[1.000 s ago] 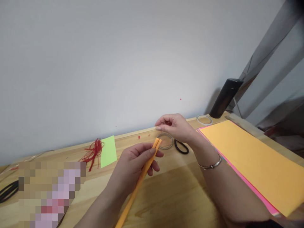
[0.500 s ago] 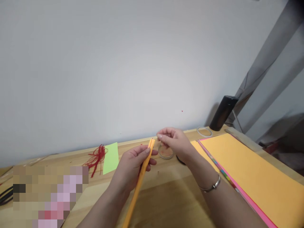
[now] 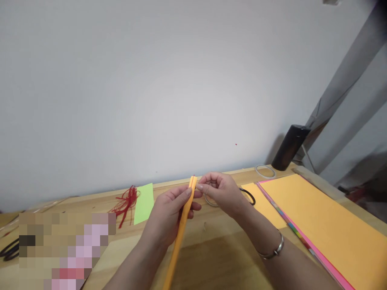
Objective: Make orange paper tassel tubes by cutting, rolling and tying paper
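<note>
A: How does the left hand [image 3: 169, 211] stand?
B: It reaches in from the near side, forearm slanting up toward the far edge of the wooden worktop [image 3: 208, 253], with the thumb uppermost.

A: And its fingers?
B: Closed around a folded orange paper strip [image 3: 181, 225]. The thumb presses flat on the near face, and the other fingertips show past the strip's right side.

A: Where does the strip lie, then?
B: Above the middle of the worktop, tilted: its upper end points to the far edge, and its lower end runs out of view at the bottom. A tiny red tip pokes from the top.

A: What about the right hand [image 3: 222, 191]?
B: It comes in from the right, bent inward at the wrist, a silver bracelet [image 3: 276, 253] behind it. The fingers are curled, with the thumb and forefinger tips close together just beside the strip's upper end. Whether they touch it or pinch anything, I can't tell.

A: Anything near the far edge?
B: Red threads [image 3: 129, 201] beside a green paper [image 3: 144, 203] on the left; a black cylinder [image 3: 290, 148] by the far right corner.
</note>
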### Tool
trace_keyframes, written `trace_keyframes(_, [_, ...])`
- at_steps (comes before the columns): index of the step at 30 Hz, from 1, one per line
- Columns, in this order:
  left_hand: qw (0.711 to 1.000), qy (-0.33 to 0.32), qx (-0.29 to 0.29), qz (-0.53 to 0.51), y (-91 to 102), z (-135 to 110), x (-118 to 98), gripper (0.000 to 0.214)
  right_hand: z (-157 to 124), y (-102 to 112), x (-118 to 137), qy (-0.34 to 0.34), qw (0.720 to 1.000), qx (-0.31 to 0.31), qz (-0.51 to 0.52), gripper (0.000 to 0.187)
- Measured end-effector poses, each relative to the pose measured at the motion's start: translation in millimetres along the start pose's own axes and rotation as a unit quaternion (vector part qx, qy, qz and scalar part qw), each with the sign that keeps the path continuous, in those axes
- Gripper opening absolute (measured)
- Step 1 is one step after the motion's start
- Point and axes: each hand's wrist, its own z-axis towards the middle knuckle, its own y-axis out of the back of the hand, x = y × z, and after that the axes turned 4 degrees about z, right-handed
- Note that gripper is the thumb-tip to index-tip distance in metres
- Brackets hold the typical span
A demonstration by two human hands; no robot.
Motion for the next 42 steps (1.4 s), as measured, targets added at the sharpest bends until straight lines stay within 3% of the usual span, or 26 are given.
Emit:
trace_keyframes(16, [1.0, -0.002, 0.013, 0.001, -2.7, -3.6, -0.3, 0.021, -1.4, -1.6, -1.4, -0.013, 1.0, 0.017, 0.011, 0.016])
trace_keyframes(25, [1.0, -0.012, 0.011, 0.019, -3.0, -4.3, 0.2, 0.02, -1.2, -2.7, 3.1, -0.074, 0.995, 0.028, 0.058, 0.015])
trace_keyframes(37, [0.999, -0.011, 0.025, 0.029, -5.7, -7.1, 0.4, 0.021, -1.3, -7.2, 5.3, -0.078, 0.995, 0.0, 0.066, 0.017])
trace_keyframes(42, [0.999, -0.009, 0.022, 0.027, -5.5, -7.3, 0.6, 0.022, -0.8, -3.3, 2.7, -0.064, 0.995, 0.024, 0.071, 0.021])
